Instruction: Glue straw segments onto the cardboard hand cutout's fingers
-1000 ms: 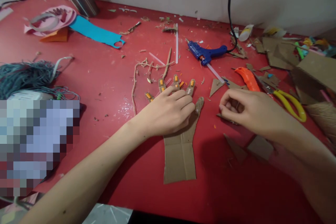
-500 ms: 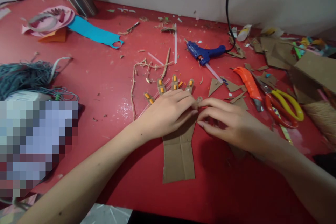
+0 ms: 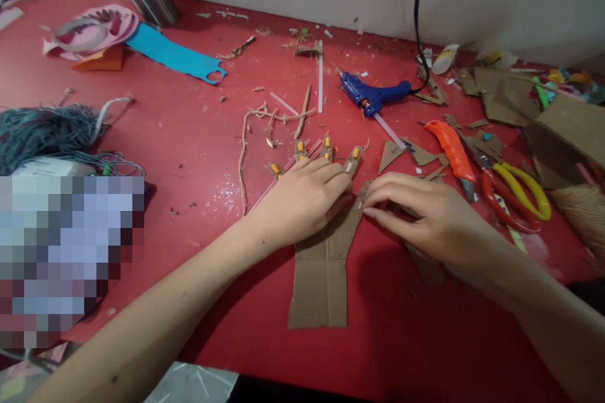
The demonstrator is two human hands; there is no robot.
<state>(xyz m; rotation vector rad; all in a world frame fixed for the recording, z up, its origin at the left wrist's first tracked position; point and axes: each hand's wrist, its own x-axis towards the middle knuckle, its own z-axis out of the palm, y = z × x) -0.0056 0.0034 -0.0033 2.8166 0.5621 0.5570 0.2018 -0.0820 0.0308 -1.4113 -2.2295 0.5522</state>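
A brown cardboard hand (image 3: 317, 293) lies on the red table, its wrist end toward me. Short orange straw pieces (image 3: 356, 154) sit on its fingers. My left hand (image 3: 309, 195) rests across the palm, fingers together and bent, holding it down; their tips are partly hidden. At the right edge, my right hand (image 3: 416, 211) has its thumb and fingers closed around the cardboard thumb, most of which they cover. A piece of twine (image 3: 242, 151) and a thin pointed stick (image 3: 305, 110) lie just beyond the cardboard fingers.
A blue glue gun (image 3: 378, 93) with its cord lies at the back. To the right are an orange cutter (image 3: 449, 151), scissors (image 3: 524, 189) with red and yellow handles, and cardboard scraps (image 3: 503, 97). Grey yarn (image 3: 47, 129) lies left, near a blue strip (image 3: 174, 56).
The cardboard hand has turned slightly clockwise, its fingers shifting right. My right hand has moved a little right and closed more on the cardboard thumb. The view has shifted slightly.
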